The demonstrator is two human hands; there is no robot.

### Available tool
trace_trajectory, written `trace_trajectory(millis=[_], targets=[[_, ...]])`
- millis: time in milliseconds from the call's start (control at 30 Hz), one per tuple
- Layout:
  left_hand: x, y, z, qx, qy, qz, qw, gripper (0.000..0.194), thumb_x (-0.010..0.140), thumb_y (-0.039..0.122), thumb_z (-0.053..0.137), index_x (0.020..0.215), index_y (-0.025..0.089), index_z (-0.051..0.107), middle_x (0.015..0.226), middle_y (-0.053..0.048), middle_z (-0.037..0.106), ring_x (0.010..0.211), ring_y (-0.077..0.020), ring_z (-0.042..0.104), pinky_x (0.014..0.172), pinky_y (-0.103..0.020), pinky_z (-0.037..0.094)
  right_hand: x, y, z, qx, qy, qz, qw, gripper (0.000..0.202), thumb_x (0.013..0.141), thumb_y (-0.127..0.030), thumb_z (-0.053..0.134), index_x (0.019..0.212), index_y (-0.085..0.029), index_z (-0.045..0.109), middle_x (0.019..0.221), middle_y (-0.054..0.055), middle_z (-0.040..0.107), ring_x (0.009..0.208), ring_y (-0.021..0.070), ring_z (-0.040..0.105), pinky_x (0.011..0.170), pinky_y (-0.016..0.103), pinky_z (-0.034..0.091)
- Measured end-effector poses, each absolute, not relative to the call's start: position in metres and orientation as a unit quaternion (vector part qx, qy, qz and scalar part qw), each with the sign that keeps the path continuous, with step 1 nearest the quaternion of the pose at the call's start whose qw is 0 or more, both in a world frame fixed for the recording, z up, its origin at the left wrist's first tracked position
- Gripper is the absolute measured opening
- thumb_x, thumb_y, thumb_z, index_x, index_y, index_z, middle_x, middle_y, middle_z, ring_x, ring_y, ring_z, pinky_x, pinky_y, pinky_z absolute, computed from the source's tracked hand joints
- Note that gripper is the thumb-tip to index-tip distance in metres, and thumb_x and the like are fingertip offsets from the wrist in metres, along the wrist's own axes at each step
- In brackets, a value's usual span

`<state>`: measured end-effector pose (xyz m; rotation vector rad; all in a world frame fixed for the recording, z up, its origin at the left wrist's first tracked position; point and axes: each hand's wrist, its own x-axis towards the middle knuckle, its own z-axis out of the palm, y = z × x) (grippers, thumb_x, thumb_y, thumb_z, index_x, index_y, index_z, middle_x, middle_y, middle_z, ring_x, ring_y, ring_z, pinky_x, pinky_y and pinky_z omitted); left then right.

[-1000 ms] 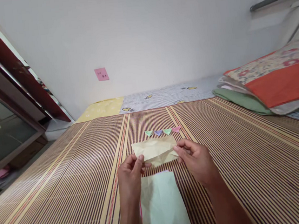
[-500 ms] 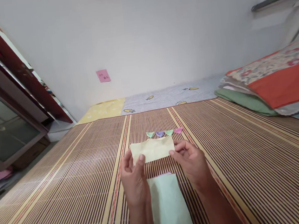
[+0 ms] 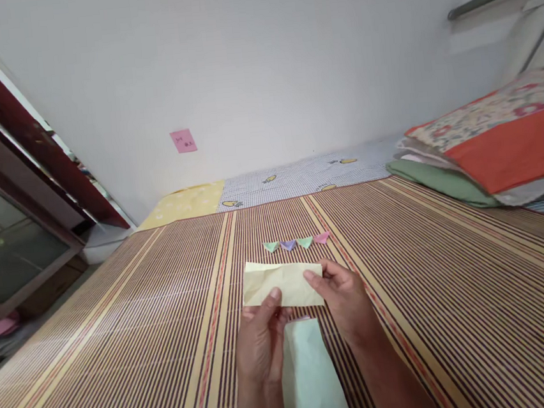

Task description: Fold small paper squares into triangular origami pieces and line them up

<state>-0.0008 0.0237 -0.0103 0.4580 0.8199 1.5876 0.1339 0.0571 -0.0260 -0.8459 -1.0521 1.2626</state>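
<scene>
A pale yellow sheet of paper [image 3: 287, 284], folded into a wide strip, is held between my two hands above the striped mat. My left hand [image 3: 261, 340] grips its lower left edge, thumb on the front and fingers behind. At the right end, my right hand [image 3: 346, 299] pinches the paper between thumb and fingers. Beyond it lie small folded paper triangles in a row: a green one [image 3: 271, 247], a purple one [image 3: 288, 245], another green one [image 3: 305, 243] and a pink one [image 3: 322, 237]. Light green paper [image 3: 314, 373] lies below my hands, partly hidden by my left wrist.
The striped mat [image 3: 159, 330] covers the bed. Folded bedding [image 3: 498, 156] is stacked at the right. A pink note [image 3: 183, 140] with writing sticks to the white wall [image 3: 258, 64]. At the left stands a glass-paned cabinet [image 3: 6, 242].
The yellow paper has come lower and slightly closer to me. My left hand has shifted right, from the paper's left end to its lower edge. The right thumb sits further onto the paper.
</scene>
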Motion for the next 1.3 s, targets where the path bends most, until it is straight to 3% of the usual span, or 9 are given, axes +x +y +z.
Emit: trace_trajectory(millis=[167,467,700,767,867,1000,1100,1200,1300], targets=[[-0.012,0.022,-0.010,0.223,0.385,0.696,0.563,0.033,0.066,0.025,0.090,0.094,0.014,0.077,0.085,-0.010,0.081,0.089,-0.0303,0.077,0.081,-0.041,0.061,0.144,0.054,-0.020,-0.351,-0.520,0.537,0.563,0.028,0.086,-0.045,0.073,0.080,-0.018,0.065,0.069,-0.001,0.062,0.062,0.0152,0.057,0.056,0.024,0.044],[-0.021,0.018,-0.009,0.266,0.408,0.656,0.576,0.027,0.067,0.029,0.089,0.085,0.014,0.075,0.075,-0.007,0.078,0.075,-0.0258,0.075,0.070,-0.035,0.059,0.156,0.055,-0.021,-0.348,-0.516,0.567,0.540,0.033,0.092,-0.047,0.065,0.076,-0.019,0.060,0.068,-0.003,0.053,0.060,0.0137,0.049,0.055,0.023,0.040],[-0.025,0.015,-0.011,0.329,0.441,0.659,0.513,0.022,0.074,0.034,0.084,0.081,0.017,0.073,0.071,-0.002,0.072,0.066,-0.0167,0.067,0.061,-0.025,0.051,0.163,0.053,-0.017,-0.360,-0.566,0.515,0.533,0.030,0.096,-0.042,0.058,0.077,-0.019,0.062,0.067,-0.002,0.054,0.061,0.0149,0.051,0.056,0.025,0.041],[-0.024,0.015,-0.011,0.346,0.452,0.657,0.494,0.023,0.076,0.037,0.083,0.077,0.018,0.070,0.068,0.000,0.068,0.062,-0.0148,0.063,0.058,-0.023,0.048,0.163,0.053,-0.013,-0.383,-0.592,0.465,0.536,0.023,0.095,-0.037,0.058,0.084,-0.019,0.067,0.073,0.001,0.062,0.066,0.0173,0.057,0.060,0.028,0.045],[-0.021,0.013,-0.009,0.415,0.499,0.629,0.429,0.026,0.081,0.039,0.078,0.071,0.018,0.065,0.065,0.001,0.060,0.059,-0.0127,0.055,0.055,-0.022,0.044,0.162,0.049,-0.005,-0.417,-0.664,0.310,0.537,0.018,0.090,-0.026,0.063,0.104,-0.020,0.071,0.093,0.005,0.072,0.087,0.0236,0.066,0.079,0.035,0.049],[-0.015,0.009,-0.003,0.524,0.520,0.555,0.382,0.025,0.088,0.036,0.070,0.072,0.018,0.064,0.067,0.001,0.058,0.062,-0.0133,0.052,0.057,-0.022,0.043,0.157,0.037,0.007,-0.425,-0.771,0.155,0.449,0.021,0.088,-0.020,0.068,0.109,-0.022,0.069,0.105,0.007,0.072,0.104,0.0284,0.063,0.093,0.045,0.044],[-0.012,0.008,-0.001,0.557,0.505,0.532,0.389,0.023,0.090,0.035,0.067,0.074,0.018,0.065,0.069,0.001,0.060,0.065,-0.0136,0.053,0.059,-0.023,0.043,0.152,0.032,0.010,-0.424,-0.801,0.156,0.392,0.004,0.090,-0.016,0.066,0.090,-0.020,0.065,0.091,0.005,0.069,0.091,0.0251,0.062,0.081,0.038,0.044],[-0.011,0.007,-0.002,0.555,0.501,0.530,0.401,0.024,0.090,0.037,0.068,0.076,0.018,0.066,0.069,0.000,0.060,0.064,-0.0134,0.052,0.058,-0.022,0.043,0.148,0.034,0.007,-0.411,-0.804,0.173,0.393,0.022,0.097,-0.015,0.056,0.075,-0.020,0.055,0.076,0.001,0.063,0.076,0.0202,0.058,0.071,0.033,0.040],[-0.012,0.007,-0.004,0.523,0.487,0.539,0.446,0.026,0.089,0.040,0.069,0.078,0.017,0.065,0.070,0.000,0.060,0.063,-0.0134,0.053,0.056,-0.022,0.044,0.148,0.038,0.003,-0.406,-0.802,0.152,0.410,0.028,0.101,-0.017,0.045,0.074,-0.020,0.050,0.072,0.001,0.059,0.070,0.0190,0.055,0.070,0.033,0.037]])
